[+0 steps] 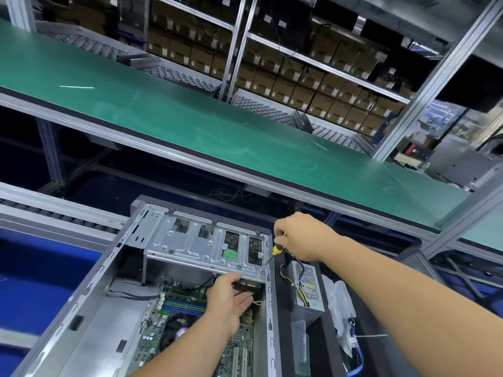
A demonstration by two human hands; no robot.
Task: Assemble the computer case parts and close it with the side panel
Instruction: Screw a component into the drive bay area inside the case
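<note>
Your left hands' side first: the left hand (231,297) reaches up from the bottom edge into the open computer case (89,289), forearm slanting up and to the right. Its fingers are relaxed and fairly straight, the thumb up against the near edge of the metal drive cage (190,248), the fingers spread under that edge above the motherboard (174,322); it grips nothing that you can see. The case lies on its side, open face up, its long axis running away from you and leaning slightly right.

The drive cage sits across the far end of the case, just above your left hand, its long axis running left to right.

Your right hand (299,235) comes in from the lower right, forearm slanting up and left, fingers curled round the yellow-and-black handle of a screwdriver (272,255). The shaft points down and to the left, its tip at the cage's near right corner, between your two hands.

Right of the case, below your right wrist, a power supply (306,289) with coloured wires rests on the surface.
</note>
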